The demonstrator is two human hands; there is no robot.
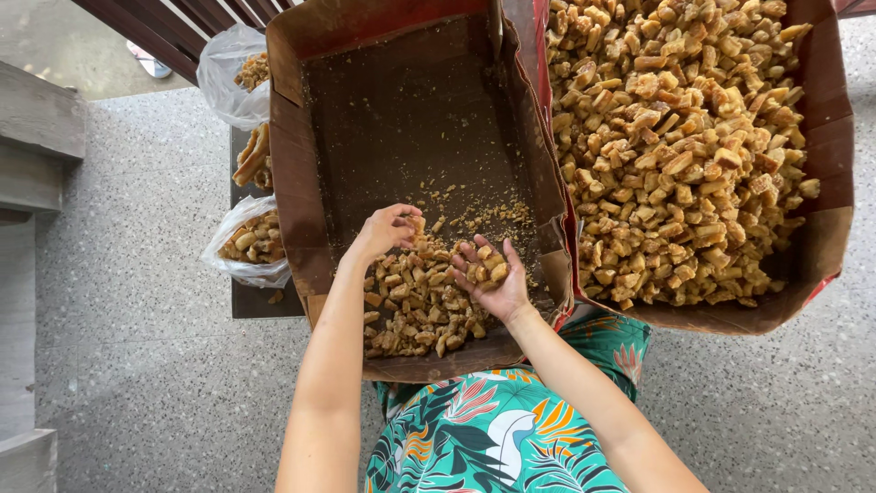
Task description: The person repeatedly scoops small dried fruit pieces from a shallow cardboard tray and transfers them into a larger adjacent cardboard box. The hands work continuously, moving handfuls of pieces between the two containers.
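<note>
A lap in a green garment [493,438] printed with leaves and birds is sitting nearest the camera, with two bare forearms stretching forward from it. The right hand [488,274] is lying palm up, its fingers [482,248] loosely cupping a small heap of golden-brown fried pieces [485,265]. The left hand [388,230] is hanging palm down just beside it, its fingers [406,219] pinching together on a few of the pieces at the top of the pile.

Both hands are working over the near end of a brown cardboard box [292,173], where the remaining pile of pieces [415,310] is lying against the near wall. Crumbs [479,215] are scattering across the middle of the box floor, and its far half is showing bare, greasy cardboard.

Touching it on the right, a second cardboard box [826,146] is brimming with the same fried pieces. To the left of the first box, two clear plastic bags [248,245] [228,78] holding similar snacks are resting on a dark tabletop [260,299], with a loose stack of them [254,157] between the bags. Speckled grey floor [146,365] is spreading around everything.
</note>
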